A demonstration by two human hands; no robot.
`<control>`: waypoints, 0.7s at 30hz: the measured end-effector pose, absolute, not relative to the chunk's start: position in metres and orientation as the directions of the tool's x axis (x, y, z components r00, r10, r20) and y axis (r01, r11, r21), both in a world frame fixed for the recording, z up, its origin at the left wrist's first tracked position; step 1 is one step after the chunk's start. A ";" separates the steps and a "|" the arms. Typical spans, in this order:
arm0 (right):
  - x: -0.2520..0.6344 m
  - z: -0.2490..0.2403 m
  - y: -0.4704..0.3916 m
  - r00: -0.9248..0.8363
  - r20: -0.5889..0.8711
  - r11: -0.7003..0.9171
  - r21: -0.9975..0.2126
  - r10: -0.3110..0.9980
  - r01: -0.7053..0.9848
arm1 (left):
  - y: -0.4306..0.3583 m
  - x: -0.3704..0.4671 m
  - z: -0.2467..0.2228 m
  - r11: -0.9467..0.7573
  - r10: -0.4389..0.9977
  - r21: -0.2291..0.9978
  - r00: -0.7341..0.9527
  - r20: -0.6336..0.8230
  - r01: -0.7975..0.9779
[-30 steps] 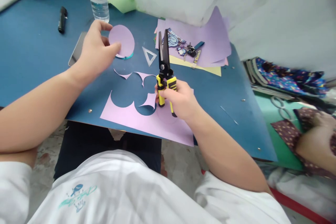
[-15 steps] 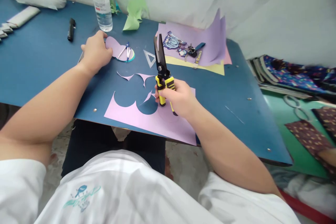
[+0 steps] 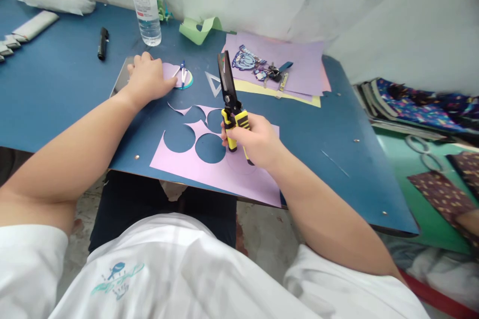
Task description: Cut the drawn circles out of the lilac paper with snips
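Observation:
My right hand (image 3: 258, 142) is wrapped round the yellow-and-black handles of hand shears (image 3: 230, 97), whose dark blades point away from me, slightly apart. Below them lies a purple paper sheet (image 3: 179, 162) with round cut-outs and a faint circle line. My left hand (image 3: 146, 79) rests with fingers spread beside a pile of round paper discs (image 3: 171, 70), the top one purple; its thumb reaches onto the pile. A drawing compass (image 3: 183, 75) lies on the discs. Partly under the left hand is a flat grey plate-like thing (image 3: 121, 77).
Purple scraps (image 3: 207, 111) and a set square (image 3: 213, 83) lie mid-table. A water bottle (image 3: 147, 17), a black marker (image 3: 103, 44) and curled green paper (image 3: 200, 30) stand or lie farther back. Keys (image 3: 275, 74) rest on coloured sheets (image 3: 303, 60) at right.
My left hand has shifted slightly right and its fingers have spread over the discs' left side. The green paper and the purple sheets' raised edge have dropped lower. The shears have barely moved.

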State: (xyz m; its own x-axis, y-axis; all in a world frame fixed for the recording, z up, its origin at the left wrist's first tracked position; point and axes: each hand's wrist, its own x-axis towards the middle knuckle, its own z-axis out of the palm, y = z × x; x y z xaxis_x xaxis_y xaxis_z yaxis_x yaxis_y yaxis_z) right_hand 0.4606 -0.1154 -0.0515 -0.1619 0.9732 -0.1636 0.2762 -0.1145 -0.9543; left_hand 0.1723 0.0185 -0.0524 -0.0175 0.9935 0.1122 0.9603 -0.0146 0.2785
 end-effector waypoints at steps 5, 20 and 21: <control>0.460 -0.050 -0.115 -0.164 -0.172 -0.123 -0.955 0.971 0.272 | 0.020 0.173 -0.058 -0.049 0.994 0.356 0.011 0.108 0.933; 0.460 -0.050 -0.116 -0.182 -0.144 -0.086 -0.952 0.973 0.292 | 0.024 0.174 -0.053 -0.101 0.985 0.286 0.056 0.163 0.953; 0.460 -0.050 -0.116 -0.183 -0.143 -0.085 -0.953 0.973 0.291 | 0.023 0.175 -0.053 -0.105 0.984 0.278 0.059 0.168 0.955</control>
State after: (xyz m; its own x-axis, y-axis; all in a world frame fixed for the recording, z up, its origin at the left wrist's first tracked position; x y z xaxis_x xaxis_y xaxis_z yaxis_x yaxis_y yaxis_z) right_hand 0.4599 -0.1165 -0.0503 -0.1835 0.9726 -0.1431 0.2914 -0.0852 -0.9528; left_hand 0.1746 0.0232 -0.0532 0.0594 0.9840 0.1679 0.9548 -0.1051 0.2779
